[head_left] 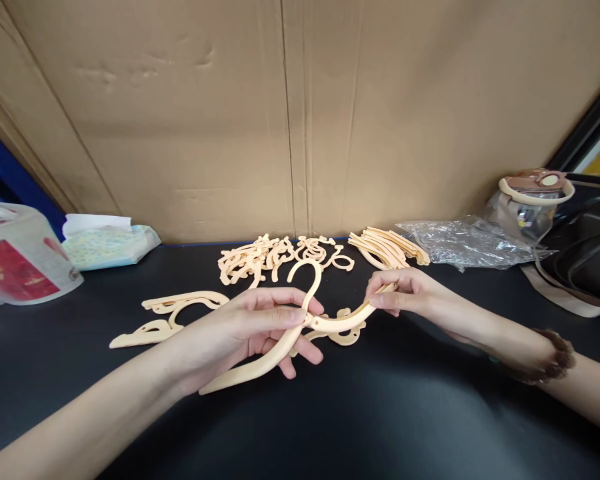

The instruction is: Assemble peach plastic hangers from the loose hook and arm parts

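Cream curved plastic hanger [325, 325] looks joined up already, left hand [245, 333] fingers pinching its middle, right hand [405, 293] fingers pinching one tip. Plenty of loose cream parts [275, 257] lie behind it.

- The desk [430, 413] is matte black and fills the lower half of the frame, ending at a cardboard wall.
- Upper centre: a loose pile of cream hanger hooks [260, 260], tangled together.
- Just right of it: a neat stack of curved hanger arms [387, 245].
- Left of centre: two flat hanger arms [145, 332], one just above the other.
- Centre: one ornate hanger piece [347, 335], partly hidden.
- Right: a crumpled clear plastic bag [455, 243], with a lidded drinking cup [530, 200] at its far end.
- Right edge: a black bag [585, 260] with a beige strap [560, 293].
- Upper left: a wet-wipes pack [107, 243] beside a translucent tub [20, 257] with a red label.
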### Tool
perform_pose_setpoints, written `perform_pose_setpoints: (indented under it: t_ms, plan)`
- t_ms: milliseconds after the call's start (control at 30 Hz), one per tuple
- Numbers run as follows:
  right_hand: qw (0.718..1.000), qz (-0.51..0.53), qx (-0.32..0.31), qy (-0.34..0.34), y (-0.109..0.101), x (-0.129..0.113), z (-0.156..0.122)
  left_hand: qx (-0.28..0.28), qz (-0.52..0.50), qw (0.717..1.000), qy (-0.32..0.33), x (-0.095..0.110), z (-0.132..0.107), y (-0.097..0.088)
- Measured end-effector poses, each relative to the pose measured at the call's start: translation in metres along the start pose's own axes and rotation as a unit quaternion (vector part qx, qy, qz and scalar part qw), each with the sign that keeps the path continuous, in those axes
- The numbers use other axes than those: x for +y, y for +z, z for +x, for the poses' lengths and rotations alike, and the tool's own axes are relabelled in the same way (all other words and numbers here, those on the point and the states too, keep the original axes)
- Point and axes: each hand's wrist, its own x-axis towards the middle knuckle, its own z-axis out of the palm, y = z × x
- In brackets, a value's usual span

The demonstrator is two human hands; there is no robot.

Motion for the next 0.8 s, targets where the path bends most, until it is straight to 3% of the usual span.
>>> perform_pose_setpoints:
  t_ms: [433, 800]
  plan:
    - [1.000, -0.010, 0.003, -0.012, -0.0042, -0.0009, 0.0002, -0.009, -0.069, 0.998, -0.007, -0.0065, 0.0031, -0.0029]
    - [0.999, -0.043, 0.010, -0.005, 0.0015, -0.0020, -0.0010, 0.009, 0.012, 1.000, -0.008, -0.0069, 0.0050, 0.0003]
